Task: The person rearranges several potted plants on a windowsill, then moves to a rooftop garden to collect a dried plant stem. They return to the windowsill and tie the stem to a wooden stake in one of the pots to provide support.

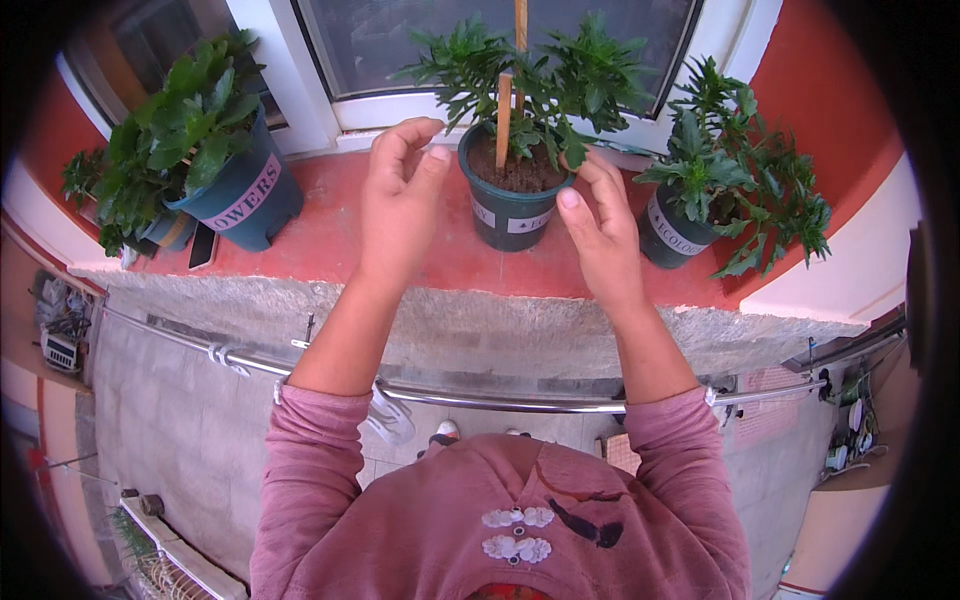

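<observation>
A dark green plastic flowerpot (504, 212) stands on the red window ledge in front of me, with brown soil (529, 174) in it. Leafy green stems (600, 67) grow from it around upright wooden stakes (503, 124). My left hand (409, 191) is held up left of this pot, apart from it, fingers curled and thumb separate, holding nothing. At the pot's right side is my right hand (604, 232), thumb and fingers apart close to the rim and a low leaf. Whether it touches either I cannot tell.
Right of it stands another potted plant (679, 232). Leftward on the ledge (330, 202) are a larger blue-green pot (259, 195), a smaller pot (171, 227) and a phone (203, 246). A window (360, 45) rises behind; a metal rail (510, 403) runs below my forearms.
</observation>
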`<move>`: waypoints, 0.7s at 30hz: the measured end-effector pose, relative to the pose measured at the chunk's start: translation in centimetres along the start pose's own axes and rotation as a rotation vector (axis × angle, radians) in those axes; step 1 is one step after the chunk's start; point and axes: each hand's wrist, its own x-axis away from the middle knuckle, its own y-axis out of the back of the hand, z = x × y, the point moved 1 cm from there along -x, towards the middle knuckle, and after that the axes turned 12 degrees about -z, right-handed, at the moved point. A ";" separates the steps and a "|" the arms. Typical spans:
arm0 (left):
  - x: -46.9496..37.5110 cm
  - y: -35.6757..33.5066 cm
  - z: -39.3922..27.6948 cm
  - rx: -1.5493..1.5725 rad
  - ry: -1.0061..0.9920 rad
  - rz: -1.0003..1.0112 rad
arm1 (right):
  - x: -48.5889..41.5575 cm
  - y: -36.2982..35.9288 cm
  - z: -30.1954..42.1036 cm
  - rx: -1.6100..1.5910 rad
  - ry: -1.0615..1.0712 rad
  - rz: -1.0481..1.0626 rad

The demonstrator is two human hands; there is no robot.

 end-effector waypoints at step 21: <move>1.4 -1.9 0.8 -0.426 -0.399 0.014 | -1.8 -0.9 -0.3 -0.010 -0.125 0.098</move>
